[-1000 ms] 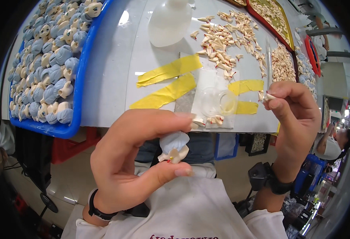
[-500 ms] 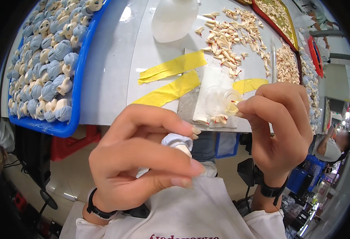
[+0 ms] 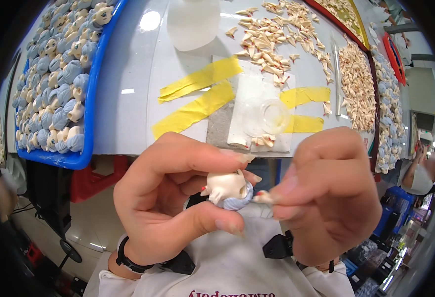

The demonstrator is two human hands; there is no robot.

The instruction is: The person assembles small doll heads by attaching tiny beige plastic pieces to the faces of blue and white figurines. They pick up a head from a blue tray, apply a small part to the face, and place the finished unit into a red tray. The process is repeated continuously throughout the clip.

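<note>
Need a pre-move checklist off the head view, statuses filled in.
1. Left hand grip on doll head: ok, held between thumb and fingers.
2. Right hand grip on small cream piece: ok, pinched at the fingertips.
3. Piece's red end toward the head: ok.
4. Piece touching the blue hair: cannot tell, very close and slightly blurred.
5. Liquid in clear round dish: cannot tell.
6. Spare pieces within view: ok, loose pile on the table.
</note>
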